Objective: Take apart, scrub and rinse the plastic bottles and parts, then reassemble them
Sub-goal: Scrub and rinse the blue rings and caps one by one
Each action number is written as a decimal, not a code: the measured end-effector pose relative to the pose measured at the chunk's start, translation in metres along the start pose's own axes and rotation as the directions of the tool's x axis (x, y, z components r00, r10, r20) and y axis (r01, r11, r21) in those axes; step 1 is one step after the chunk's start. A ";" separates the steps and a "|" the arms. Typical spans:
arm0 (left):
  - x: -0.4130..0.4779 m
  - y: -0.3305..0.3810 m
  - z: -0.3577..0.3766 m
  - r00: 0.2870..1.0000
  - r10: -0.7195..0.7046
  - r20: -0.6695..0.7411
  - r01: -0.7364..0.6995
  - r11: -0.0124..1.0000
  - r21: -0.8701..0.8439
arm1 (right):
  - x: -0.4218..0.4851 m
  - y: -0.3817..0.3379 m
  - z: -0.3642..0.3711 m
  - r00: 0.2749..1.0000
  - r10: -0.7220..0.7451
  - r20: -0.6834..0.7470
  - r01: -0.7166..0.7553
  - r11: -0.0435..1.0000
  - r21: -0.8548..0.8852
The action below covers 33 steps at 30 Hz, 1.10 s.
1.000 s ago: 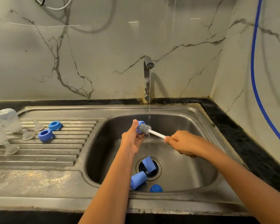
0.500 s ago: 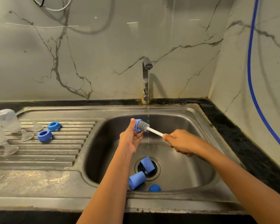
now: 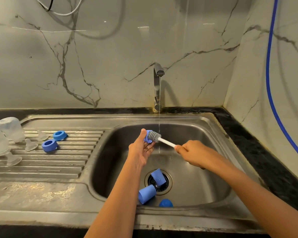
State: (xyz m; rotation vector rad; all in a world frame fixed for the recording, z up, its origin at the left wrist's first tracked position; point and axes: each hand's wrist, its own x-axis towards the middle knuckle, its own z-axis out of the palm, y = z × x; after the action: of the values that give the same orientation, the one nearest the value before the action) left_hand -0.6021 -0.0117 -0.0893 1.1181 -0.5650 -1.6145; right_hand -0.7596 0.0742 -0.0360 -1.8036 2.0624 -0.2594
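My left hand [image 3: 141,148] holds a small blue plastic part [image 3: 147,137] between thumb and fingers over the sink basin [image 3: 205,169]. My right hand [image 3: 191,152] grips the white handle of a bottle brush [image 3: 155,136]; its grey bristle head presses against the blue part, just left of the thin water stream. Two blue caps [image 3: 159,176] [image 3: 146,194] lie by the drain, and a blue rounded part [image 3: 165,203] rests at the basin's front wall. On the drainboard [image 3: 58,162] sit two blue rings [image 3: 49,145] [image 3: 59,135], clear nipples [image 3: 31,145] and upturned clear bottles [image 3: 10,128].
The tap [image 3: 157,86] at the back runs a thin stream into the basin. A black counter [image 3: 265,152] borders the sink on the right. A blue hose [image 3: 270,83] hangs down the right wall. Marble wall rises behind.
The brush head has shifted slightly against the blue part between frames, with both hands staying over the basin. The view moved a little; the parts in the sink lie as before.
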 end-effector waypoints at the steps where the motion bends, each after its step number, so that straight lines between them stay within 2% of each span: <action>1: -0.001 -0.001 0.002 1.000 -0.005 0.010 0.005 1.000 -0.002 | 0.001 0.002 -0.001 1.000 0.019 -0.009 -0.019 1.000 0.002; 6: -0.003 -0.004 0.001 0.999 -0.003 0.032 0.003 1.000 0.007 | 0.000 0.002 0.010 0.997 0.065 0.043 -0.059 0.989 -0.133; 9: -0.003 -0.001 -0.002 1.000 0.012 0.028 -0.009 0.997 -0.080 | -0.003 -0.002 0.009 0.998 -0.050 0.031 0.054 0.987 -0.150; 12: -0.002 0.002 -0.001 0.998 0.032 0.056 -0.024 0.990 -0.137 | -0.003 -0.002 0.002 0.991 -0.111 -0.068 0.105 0.990 -0.095; 16: -0.006 0.001 0.005 0.998 0.033 0.062 -0.027 0.995 -0.098 | 0.002 0.002 0.002 0.994 -0.024 -0.109 0.021 0.999 -0.030; 19: -0.004 -0.001 0.004 0.998 0.046 0.034 -0.044 0.997 -0.065 | -0.002 -0.001 0.014 0.998 0.022 -0.065 -0.027 0.996 -0.087; 22: -0.003 0.001 -0.001 0.999 0.044 0.028 -0.041 0.995 -0.093 | -0.008 -0.007 0.021 1.000 -0.016 -0.026 0.013 0.993 -0.117; 26: -0.003 0.003 -0.002 0.999 0.037 0.031 -0.033 0.990 -0.135 | -0.008 -0.009 0.009 0.997 -0.065 -0.043 0.063 0.997 -0.039; 30: -0.006 0.000 0.005 0.999 0.040 0.033 -0.037 0.995 -0.088 | -0.002 -0.001 -0.001 0.998 0.037 -0.047 -0.035 0.998 0.054; 33: -0.006 -0.001 0.006 0.998 0.066 -0.010 -0.066 0.995 -0.073 | -0.004 -0.003 0.006 0.996 0.092 0.014 -0.092 0.995 0.026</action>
State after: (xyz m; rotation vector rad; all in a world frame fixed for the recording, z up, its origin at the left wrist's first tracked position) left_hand -0.6075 -0.0069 -0.0847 1.0408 -0.5282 -1.5612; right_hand -0.7547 0.0785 -0.0396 -1.6853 2.1167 -0.2476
